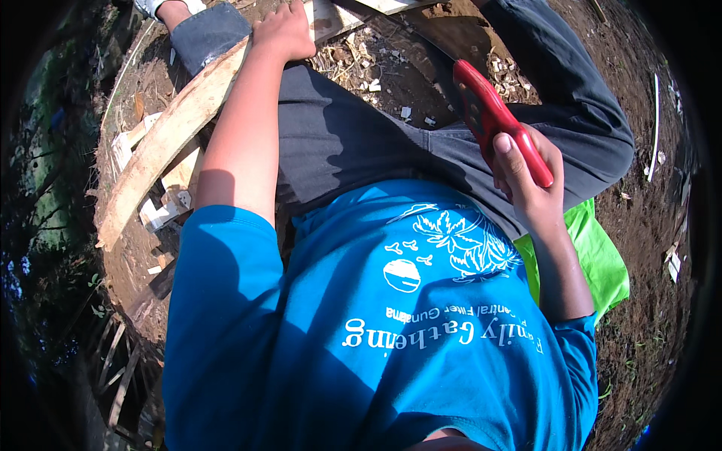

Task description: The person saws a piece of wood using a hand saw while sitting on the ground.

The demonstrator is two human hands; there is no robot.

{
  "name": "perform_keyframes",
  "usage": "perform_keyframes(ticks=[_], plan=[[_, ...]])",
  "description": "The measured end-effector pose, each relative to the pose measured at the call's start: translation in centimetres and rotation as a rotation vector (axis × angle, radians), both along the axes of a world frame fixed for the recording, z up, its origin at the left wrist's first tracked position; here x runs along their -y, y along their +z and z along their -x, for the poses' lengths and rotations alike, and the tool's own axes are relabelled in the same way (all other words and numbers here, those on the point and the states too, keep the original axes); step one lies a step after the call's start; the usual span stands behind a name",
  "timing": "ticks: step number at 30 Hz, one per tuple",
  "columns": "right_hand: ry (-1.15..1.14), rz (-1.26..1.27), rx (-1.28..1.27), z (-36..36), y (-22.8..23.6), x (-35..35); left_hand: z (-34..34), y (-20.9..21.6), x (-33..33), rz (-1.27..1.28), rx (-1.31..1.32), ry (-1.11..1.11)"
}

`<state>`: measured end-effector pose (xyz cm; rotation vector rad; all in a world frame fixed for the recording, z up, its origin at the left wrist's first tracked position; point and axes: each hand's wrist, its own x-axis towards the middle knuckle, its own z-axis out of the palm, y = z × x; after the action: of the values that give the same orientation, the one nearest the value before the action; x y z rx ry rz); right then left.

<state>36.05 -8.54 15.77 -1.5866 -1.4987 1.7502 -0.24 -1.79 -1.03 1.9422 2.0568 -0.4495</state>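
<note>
My right hand (530,169) is wrapped round the red handle of a hand saw (477,90), thumb lying along its side. From the handle the dark blade runs up and left to the top edge of the view. At the top, my left hand (284,34) presses down on a long pale wooden board (169,135), its fingers over the surface. This board stretches from the far left, under my left forearm, to the top middle. The saw's blade passes close to the board at the top; whether they touch I cannot tell.
My legs in dark trousers (331,128) are spread on the brown soil. Wood chips (368,84) lie scattered between them. Offcuts (162,210) sit under the board at the left. A bright green cloth or bag (602,259) lies by my right hip.
</note>
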Motion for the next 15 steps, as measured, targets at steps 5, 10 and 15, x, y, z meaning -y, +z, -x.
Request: perform_keyframes(ticks=[5, 10, 15], plan=[[0.002, -0.067, 0.004, 1.2, -2.2, -0.5, -0.6, 1.3, 0.1, 0.072, 0.015, 0.095], [-0.025, -0.203, -0.013, 10.0, -11.2, -3.2, 0.0, -1.6, -0.2, 0.098, 0.050, 0.159], [-0.049, -0.128, -0.081, 10.8, -12.6, -3.9, -0.1, -0.6, 0.2, 0.102, 0.001, 0.118]])
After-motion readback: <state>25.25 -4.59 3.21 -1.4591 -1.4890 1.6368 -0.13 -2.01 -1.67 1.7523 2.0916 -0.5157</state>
